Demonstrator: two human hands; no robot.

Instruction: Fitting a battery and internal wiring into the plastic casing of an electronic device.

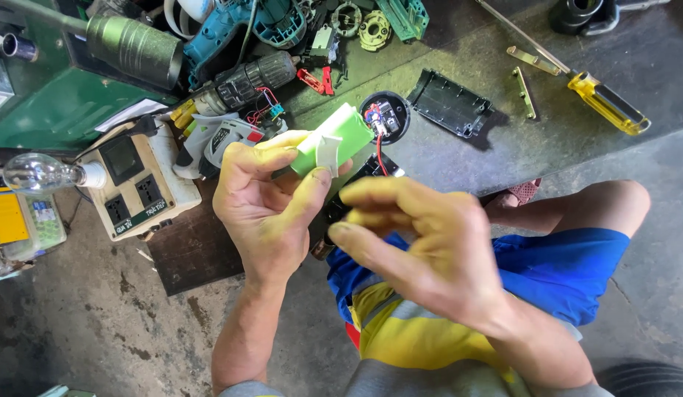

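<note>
Right hand (422, 246): nearest the viewer, above the person's lap; fingers curled loosely, thumb and forefinger drawn together just below the pack; whether they pinch anything I cannot tell.
Left hand (272, 202): closed around the lower end of a green battery pack (334, 140), thumb along one side, fingers wrapped behind; the pack tilts up and away from the body.
White strip (328, 153): a pale tab or tape piece on the pack's near face, between the two hands.
Wires (378, 151): thin red lead runs from the pack's far end to a round black housing (385, 116) with a small circuit board inside, lying on the floor.
Doing it well: in my judgement, the left hand's grip should stay firm but off the wired end; pull gently so the red lead is not strained.
Left side: a cream socket box (136, 184) and a clear bulb (36, 173).
Farther out: a black cover plate (450, 103), a yellow-handled screwdriver (606, 103), a teal drill body (231, 29).
</note>
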